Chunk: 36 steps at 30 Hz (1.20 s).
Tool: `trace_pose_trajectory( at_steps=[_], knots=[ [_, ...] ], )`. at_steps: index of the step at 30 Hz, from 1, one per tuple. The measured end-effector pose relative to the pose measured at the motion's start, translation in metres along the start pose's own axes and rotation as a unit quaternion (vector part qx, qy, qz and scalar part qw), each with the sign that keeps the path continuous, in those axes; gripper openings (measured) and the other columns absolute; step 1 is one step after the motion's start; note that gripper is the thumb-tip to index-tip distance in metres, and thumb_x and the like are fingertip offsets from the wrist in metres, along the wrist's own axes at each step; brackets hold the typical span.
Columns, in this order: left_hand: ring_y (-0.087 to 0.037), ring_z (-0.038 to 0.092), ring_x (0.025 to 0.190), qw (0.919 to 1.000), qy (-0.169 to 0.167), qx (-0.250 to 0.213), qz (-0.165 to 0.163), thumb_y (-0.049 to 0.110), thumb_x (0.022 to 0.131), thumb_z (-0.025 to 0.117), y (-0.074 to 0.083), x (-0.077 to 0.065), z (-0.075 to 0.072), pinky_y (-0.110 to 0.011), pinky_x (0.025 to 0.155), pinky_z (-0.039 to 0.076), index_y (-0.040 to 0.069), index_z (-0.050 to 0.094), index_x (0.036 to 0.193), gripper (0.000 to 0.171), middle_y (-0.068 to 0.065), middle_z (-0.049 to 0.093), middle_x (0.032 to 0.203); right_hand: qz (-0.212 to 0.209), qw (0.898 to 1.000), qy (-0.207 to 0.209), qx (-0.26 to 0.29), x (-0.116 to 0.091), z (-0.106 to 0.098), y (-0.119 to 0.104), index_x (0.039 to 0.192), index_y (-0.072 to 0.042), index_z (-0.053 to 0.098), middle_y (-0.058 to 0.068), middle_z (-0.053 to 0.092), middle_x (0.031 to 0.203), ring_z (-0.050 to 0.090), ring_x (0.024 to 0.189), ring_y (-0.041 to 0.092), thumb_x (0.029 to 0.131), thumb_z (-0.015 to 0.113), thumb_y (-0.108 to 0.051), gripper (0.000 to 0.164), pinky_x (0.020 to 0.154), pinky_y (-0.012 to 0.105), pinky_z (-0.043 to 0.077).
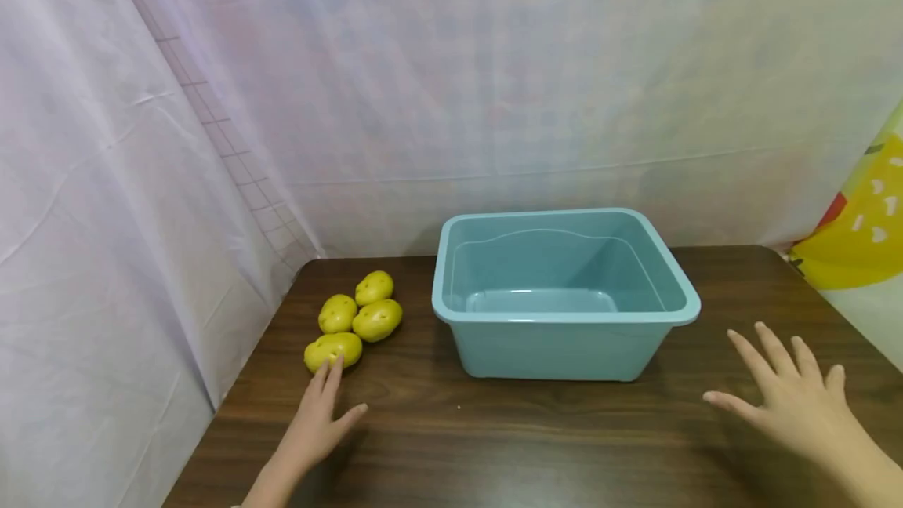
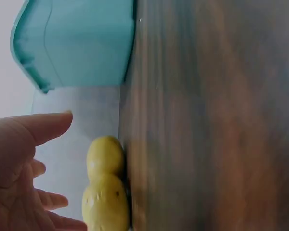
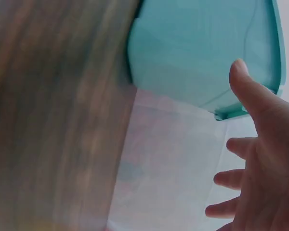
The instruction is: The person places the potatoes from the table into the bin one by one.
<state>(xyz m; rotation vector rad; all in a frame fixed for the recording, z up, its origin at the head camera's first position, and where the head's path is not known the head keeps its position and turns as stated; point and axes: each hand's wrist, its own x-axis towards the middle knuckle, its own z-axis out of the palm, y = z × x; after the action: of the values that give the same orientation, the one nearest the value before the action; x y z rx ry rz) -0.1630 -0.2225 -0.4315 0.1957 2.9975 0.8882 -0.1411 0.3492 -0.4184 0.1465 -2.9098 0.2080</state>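
Observation:
Several yellow potatoes [image 1: 378, 321] lie in a cluster on the left side of the table. My left hand [image 1: 313, 426] is at the nearest potato [image 1: 328, 350], its fingertips overlapping that potato's front edge in the head view. Its thumb stands apart from the fingers, and nothing is in its grasp. In the left wrist view, two potatoes [image 2: 105, 204] show beyond the fingers. A light blue plastic tub [image 1: 553, 351] stands right of the potatoes with nothing inside. To the right of the tub, my right hand [image 1: 797, 406] hovers with fingers spread, holding nothing.
The dark wood-grain table [image 1: 451, 445] carries the tub and potatoes. White curtains [image 1: 536, 100] hang right behind its back edge and along the left side. A yellow patterned cloth [image 1: 861, 226] hangs at the far right.

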Motion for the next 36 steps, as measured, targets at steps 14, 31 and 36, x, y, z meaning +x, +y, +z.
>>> trace_pose_trajectory(
  at_steps=[14,31,36],
  knots=[
    [-0.059,0.027,0.118,0.999,0.017,-0.005,-0.041,0.023,0.088,0.059,-0.017,0.031,-0.034,-0.065,0.091,0.031,-0.004,0.01,0.144,0.078,-0.039,0.022,0.135,-0.015,0.981,-0.011,0.193,0.028,-0.032,-0.002,0.146,-0.002,0.001,0.036,-0.002,0.144,0.008,0.121,0.064,0.088,0.059,-0.032,0.087,0.085,0.076,0.012],
    [-0.059,0.024,0.118,0.9955,-0.032,-0.021,-0.086,0.028,0.083,0.064,-0.04,0.062,-0.038,-0.066,0.092,0.027,-0.002,0.015,0.144,0.084,-0.04,0.021,0.134,-0.01,0.956,-0.052,0.289,0.063,-0.052,-0.004,0.145,0.001,0.002,0.04,0.027,0.132,0.06,0.096,0.027,0.096,0.047,-0.026,0.072,0.067,0.049,0.051],
    [-0.055,0.03,0.12,0.9966,-0.038,-0.028,-0.068,0.024,0.082,0.065,-0.045,0.067,-0.037,-0.061,0.097,0.028,-0.009,0.019,0.14,0.081,-0.043,0.028,0.132,-0.017,0.932,-0.062,0.356,0.073,-0.051,-0.004,0.141,0.01,0.005,0.042,0.03,0.126,0.051,0.078,-0.013,0.098,0.041,-0.02,0.064,0.06,0.029,0.053]
  ],
)
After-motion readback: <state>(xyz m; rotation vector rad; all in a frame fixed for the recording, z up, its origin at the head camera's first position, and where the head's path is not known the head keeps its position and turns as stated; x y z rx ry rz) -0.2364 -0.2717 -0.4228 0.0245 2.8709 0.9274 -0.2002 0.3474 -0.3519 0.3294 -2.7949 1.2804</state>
